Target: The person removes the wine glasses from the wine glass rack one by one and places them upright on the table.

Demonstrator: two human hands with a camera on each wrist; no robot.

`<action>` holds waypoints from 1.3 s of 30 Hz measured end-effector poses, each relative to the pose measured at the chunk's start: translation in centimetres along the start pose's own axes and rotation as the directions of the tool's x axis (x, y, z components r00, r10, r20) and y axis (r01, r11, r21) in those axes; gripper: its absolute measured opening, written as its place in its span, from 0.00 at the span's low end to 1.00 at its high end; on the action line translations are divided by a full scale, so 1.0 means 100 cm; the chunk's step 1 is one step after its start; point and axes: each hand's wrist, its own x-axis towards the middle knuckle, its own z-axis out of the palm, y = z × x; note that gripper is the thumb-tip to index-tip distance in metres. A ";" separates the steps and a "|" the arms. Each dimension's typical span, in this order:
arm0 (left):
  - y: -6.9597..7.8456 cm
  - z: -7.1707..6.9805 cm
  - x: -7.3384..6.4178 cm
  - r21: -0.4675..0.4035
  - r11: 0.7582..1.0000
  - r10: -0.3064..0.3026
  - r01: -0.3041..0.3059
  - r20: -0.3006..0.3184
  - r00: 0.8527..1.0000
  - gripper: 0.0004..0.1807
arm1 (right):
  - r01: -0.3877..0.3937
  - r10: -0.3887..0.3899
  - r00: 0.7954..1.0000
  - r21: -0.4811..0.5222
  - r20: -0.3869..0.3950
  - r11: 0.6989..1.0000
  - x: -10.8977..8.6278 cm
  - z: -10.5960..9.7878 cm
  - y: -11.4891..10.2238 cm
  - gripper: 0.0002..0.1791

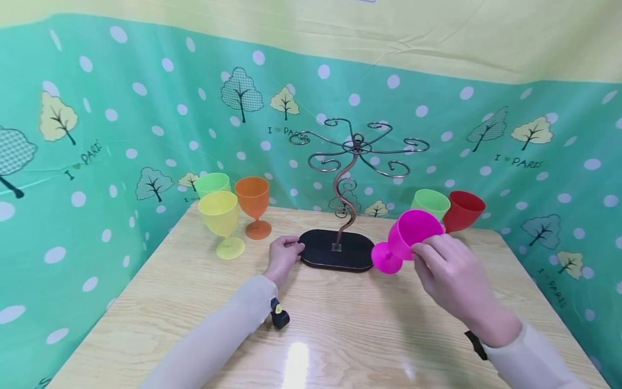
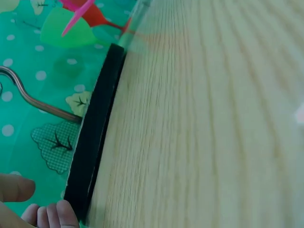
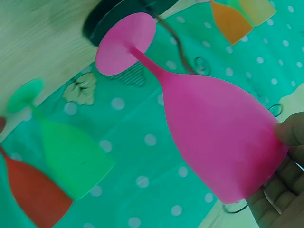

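My right hand [image 1: 454,275] pinches the rim of a magenta plastic goblet [image 1: 400,234], thumb on one side and fingers on the other. The goblet is tilted in the air, foot toward the left, by the right end of a wine glass rack [image 1: 335,250]. In the right wrist view, the goblet's bowl [image 3: 218,133] hangs from my fingertips. The rack has a black oval base, a wavy copper-coloured stem and several curled metal arms on top. My left hand [image 1: 283,259] holds the left end of the base, its fingertips [image 2: 64,213] against the edge.
A yellow goblet [image 1: 221,213], an orange goblet [image 1: 252,197] and a green goblet [image 1: 211,183] stand upright at the back left. Behind the magenta goblet are another green goblet [image 1: 431,202] and a red goblet [image 1: 465,210]. A patterned cloth [image 1: 160,108] encloses the wooden table [image 1: 335,335].
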 end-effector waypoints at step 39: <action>-0.004 0.001 0.012 0.351 0.935 0.063 -0.059 0.000 0.998 0.17 | -0.257 0.309 0.917 -0.220 0.252 0.941 -0.047 -0.007 0.104 0.14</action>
